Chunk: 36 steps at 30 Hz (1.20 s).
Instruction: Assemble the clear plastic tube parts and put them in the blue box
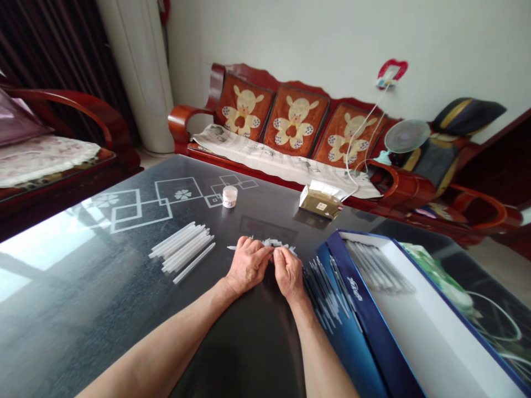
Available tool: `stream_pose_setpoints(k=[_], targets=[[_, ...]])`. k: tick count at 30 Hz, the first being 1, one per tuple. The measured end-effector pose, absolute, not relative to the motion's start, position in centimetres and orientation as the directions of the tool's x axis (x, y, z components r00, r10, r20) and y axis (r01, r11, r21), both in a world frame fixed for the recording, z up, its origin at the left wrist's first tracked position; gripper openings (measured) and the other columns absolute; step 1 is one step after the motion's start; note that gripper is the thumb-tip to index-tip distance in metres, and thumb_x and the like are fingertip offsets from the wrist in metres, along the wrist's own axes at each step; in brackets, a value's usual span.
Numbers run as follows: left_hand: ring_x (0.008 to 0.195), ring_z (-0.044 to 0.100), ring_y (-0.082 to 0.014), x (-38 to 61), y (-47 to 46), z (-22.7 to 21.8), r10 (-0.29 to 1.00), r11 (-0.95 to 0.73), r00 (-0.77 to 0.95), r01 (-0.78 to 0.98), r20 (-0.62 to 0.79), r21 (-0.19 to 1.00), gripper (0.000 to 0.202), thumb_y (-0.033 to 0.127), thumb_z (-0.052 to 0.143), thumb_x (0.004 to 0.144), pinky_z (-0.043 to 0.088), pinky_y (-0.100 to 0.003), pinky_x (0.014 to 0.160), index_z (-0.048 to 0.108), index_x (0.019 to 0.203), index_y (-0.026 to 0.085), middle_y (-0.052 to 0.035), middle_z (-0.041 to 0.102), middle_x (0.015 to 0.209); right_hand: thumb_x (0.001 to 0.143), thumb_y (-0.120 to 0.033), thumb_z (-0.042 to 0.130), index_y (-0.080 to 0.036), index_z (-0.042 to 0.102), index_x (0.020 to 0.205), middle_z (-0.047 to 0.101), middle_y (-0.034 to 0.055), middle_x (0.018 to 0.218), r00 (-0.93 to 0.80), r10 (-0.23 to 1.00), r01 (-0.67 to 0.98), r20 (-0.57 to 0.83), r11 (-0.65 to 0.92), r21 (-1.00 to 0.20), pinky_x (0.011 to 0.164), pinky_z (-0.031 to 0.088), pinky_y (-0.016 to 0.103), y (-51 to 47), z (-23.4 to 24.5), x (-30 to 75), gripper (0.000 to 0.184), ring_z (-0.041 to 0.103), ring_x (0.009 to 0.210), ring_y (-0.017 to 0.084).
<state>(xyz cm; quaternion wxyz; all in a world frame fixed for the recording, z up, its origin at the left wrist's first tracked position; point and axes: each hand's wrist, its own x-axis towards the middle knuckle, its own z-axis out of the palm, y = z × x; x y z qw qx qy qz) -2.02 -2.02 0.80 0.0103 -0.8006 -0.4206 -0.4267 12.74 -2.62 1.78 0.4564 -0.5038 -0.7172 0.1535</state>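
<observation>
My left hand [250, 265] is closed, its thumb and fingers meeting my right hand [289, 272] over the dark table. The right hand is pinched shut as well. Whatever they hold between the fingertips is too small and hidden to make out. Just beyond the fingers lies a heap of small whitish plastic pieces [274, 242], partly covered by the hands. A row of white, pen-like plastic tubes [182, 247] lies to the left. Beside my right wrist are many thin dark-and-clear sticks, like pen refills [326, 290], partly on the blue lid.
An open blue box [418, 326] with a white inside holds a row of clear, pen-like sticks [379, 265]. A small round tub [229, 197] and a tissue pack [320, 201] stand farther back. A green-and-white package [440, 276] and white cable lie right of the box.
</observation>
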Motion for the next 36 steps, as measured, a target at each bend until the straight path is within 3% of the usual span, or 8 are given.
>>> stream_pose_setpoints(k=[7,16,21,24,26,30,34,36], targets=[[0.074,0.046,-0.0177,-1.9,-2.1,0.9,0.685,-0.628,0.291,0.7,0.668,0.339,0.026,0.026,0.043,0.095,0.035,-0.038,0.082,0.067,0.101,0.018,-0.0045,0.059,0.077,0.094,-0.037,0.039,-0.02,0.049,0.06,0.054,0.0009,0.058,-0.085,0.876,0.633,0.475,0.415,-0.653,0.058,0.038,0.025,-2.5,1.7,12.9,0.039,0.05,0.056,0.014],[0.076,0.048,-0.018,-1.9,-2.2,1.1,0.666,-0.597,0.314,0.768,0.677,0.231,0.025,0.024,0.042,0.093,0.035,-0.04,0.085,0.067,0.094,0.02,-0.0036,0.059,0.073,0.087,-0.052,0.042,-0.02,0.054,0.057,0.056,0.0012,0.052,0.042,0.977,0.463,0.21,0.167,-0.871,0.054,0.041,0.027,-2.0,1.4,12.1,0.046,0.052,0.052,0.016],[0.105,0.053,-0.0228,-1.5,-2.5,1.4,0.597,-0.629,0.27,0.742,0.755,0.232,0.028,0.025,0.046,0.093,0.033,-0.046,0.099,0.058,0.117,0.018,-0.0103,0.061,0.116,0.082,-0.061,0.046,-0.018,0.063,0.066,0.066,0.0053,0.062,0.215,0.963,0.329,0.161,0.084,-0.941,0.058,0.047,0.03,-1.8,1.0,11.7,0.048,0.059,0.06,0.019],[0.106,0.054,-0.0224,-1.6,-2.5,1.4,0.615,-0.633,0.126,0.667,0.778,0.392,0.026,0.027,0.049,0.092,0.041,-0.04,0.094,0.059,0.113,0.017,-0.0115,0.061,0.116,0.08,-0.064,0.046,-0.017,0.063,0.068,0.067,0.0063,0.063,0.358,0.928,0.234,0.099,0.013,-0.972,0.06,0.05,0.031,-1.6,0.6,11.8,0.052,0.062,0.061,0.02],[0.091,0.059,-0.0187,-1.8,-2.3,1.3,0.715,-0.544,-0.058,0.579,0.696,0.607,0.022,0.032,0.049,0.092,0.047,-0.033,0.083,0.063,0.101,0.017,-0.0086,0.065,0.099,0.081,-0.064,0.046,-0.016,0.064,0.071,0.068,0.0071,0.065,0.393,0.915,0.191,0.092,0.017,-0.981,0.06,0.051,0.031,-1.7,0.4,11.7,0.053,0.063,0.061,0.019],[0.063,0.058,-0.0127,-2.3,-1.5,1.1,0.9,-0.239,-0.32,0.203,0.295,0.95,0.032,0.046,0.05,0.09,0.047,-0.025,0.063,0.064,0.097,0.018,-0.0007,0.062,0.071,0.084,-0.061,0.045,-0.016,0.064,0.072,0.069,0.0069,0.066,0.265,0.945,0.254,0.193,0.124,-0.959,0.059,0.051,0.029,-2.5,0.9,11.0,0.05,0.063,0.06,0.018],[0.052,0.055,-0.0107,-2.4,-0.7,1.1,0.958,-0.126,-0.281,-0.223,0.06,0.967,0.038,0.052,0.055,0.084,0.046,-0.022,0.053,0.061,0.082,0.015,0.0018,0.057,0.058,0.09,-0.053,0.043,-0.016,0.066,0.074,0.069,0.0064,0.066,0.08,0.953,0.333,0.291,0.25,-0.909,0.06,0.051,0.028,-3.1,1.4,10.6,0.046,0.064,0.06,0.017],[0.053,0.058,-0.0117,-2.5,-0.4,1.1,0.97,-0.094,-0.242,-0.38,-0.001,0.92,0.037,0.052,0.057,0.08,0.047,-0.023,0.051,0.058,0.074,0.015,0.0006,0.059,0.061,0.092,-0.049,0.04,-0.016,0.068,0.078,0.07,0.0065,0.07,0.097,0.932,0.373,0.35,0.292,-0.881,0.063,0.051,0.028,-2.9,1.3,11.0,0.044,0.064,0.063,0.017]])
